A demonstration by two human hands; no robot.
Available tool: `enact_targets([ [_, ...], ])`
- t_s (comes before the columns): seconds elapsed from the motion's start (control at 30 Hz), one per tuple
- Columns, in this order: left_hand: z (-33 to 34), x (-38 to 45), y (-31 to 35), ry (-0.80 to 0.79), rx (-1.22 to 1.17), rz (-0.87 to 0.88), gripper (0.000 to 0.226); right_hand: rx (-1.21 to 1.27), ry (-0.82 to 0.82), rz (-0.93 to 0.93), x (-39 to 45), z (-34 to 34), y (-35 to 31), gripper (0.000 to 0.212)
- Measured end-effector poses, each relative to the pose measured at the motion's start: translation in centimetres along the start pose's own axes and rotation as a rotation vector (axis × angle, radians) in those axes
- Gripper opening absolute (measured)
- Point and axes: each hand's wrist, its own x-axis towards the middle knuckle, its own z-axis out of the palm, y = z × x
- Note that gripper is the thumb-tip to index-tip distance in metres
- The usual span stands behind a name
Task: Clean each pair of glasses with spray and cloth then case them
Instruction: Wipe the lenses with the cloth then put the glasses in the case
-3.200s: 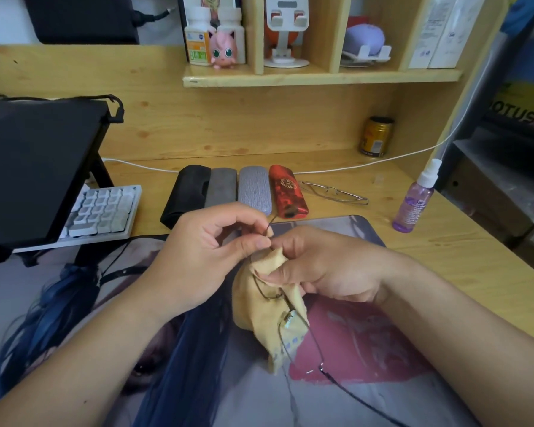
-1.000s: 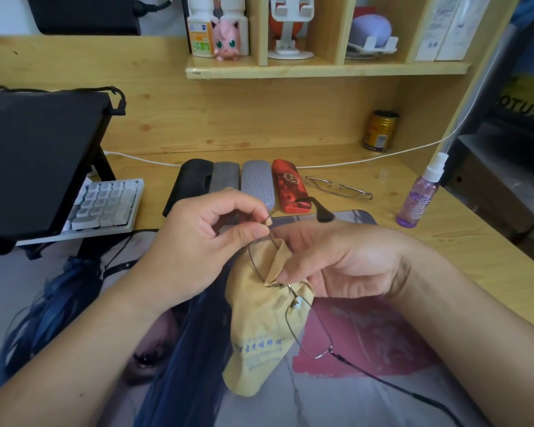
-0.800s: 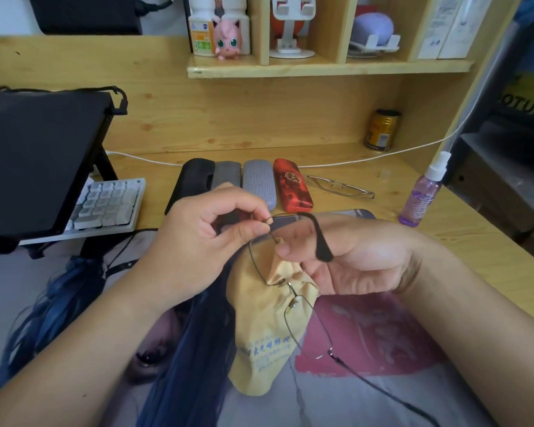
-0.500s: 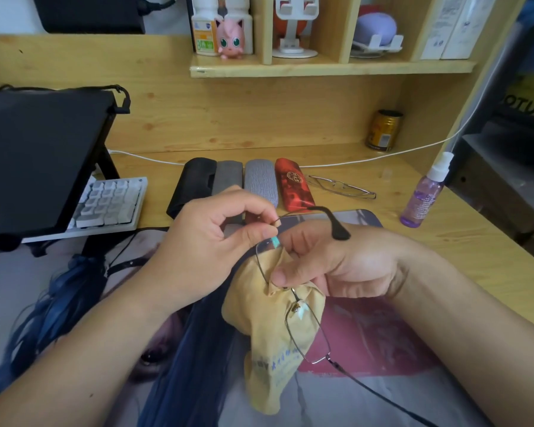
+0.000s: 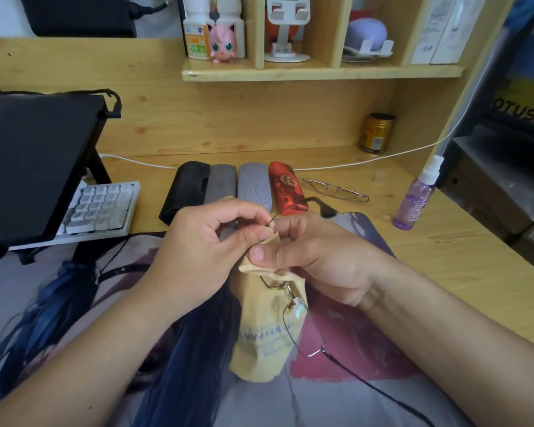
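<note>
So compared with a moment ago the right hand (image 5: pixel 315 257) has slid up the wire-rim glasses (image 5: pixel 293 306), and the upper lens that was showing is now buried in the yellow cloth (image 5: pixel 265 331) under its thumb. The left hand (image 5: pixel 204 251) pinches the rim at the top, thumb and forefinger closed tight on the wire, while the right hand's thumb and fingers are clamped on the cloth with the lens inside it. The lower lens hangs free below, one temple arm trailing toward the near edge of the desk (image 5: pixel 444 260) over the printed mat (image 5: pixel 352 359), the other poking up behind the right hand. My read is it's mid-wipe on the first lens, second lens not done yet. Another pair (image 5: pixel 333 190) sits folded by the red case (image 5: pixel 287 192) toward the back edge, with the grey case (image 5: pixel 255 184), the darker grey case (image 5: pixel 219 186) and the black case (image 5: pixel 185 188) lined up left of it, and the spray bottle (image 5: pixel 415 198) near the right edge. Main risk: that frame looks really thin, so rubbing hard while only pinching the rim could bend the bridge or pop the lens. The dangling cloth could also snag a nose pad.
</note>
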Motion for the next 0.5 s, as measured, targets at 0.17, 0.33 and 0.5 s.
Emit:
enact_targets([
  [0.17,-0.9,0.5,0.4,0.086,-0.090,-0.052,0.015,0.101,0.076,-0.040,0.4,0.4,0.4,0.020],
  [0.33,-0.6,0.6,0.3,0.148,-0.197,-0.064,0.011,0.153,0.133,-0.079,0.4,1.0,0.6,0.014],
  [0.5,-1.6,0.7,0.0,0.233,-0.171,-0.022,0.029,0.148,0.473,-0.059,1.2,-2.4,0.0,0.027],
])
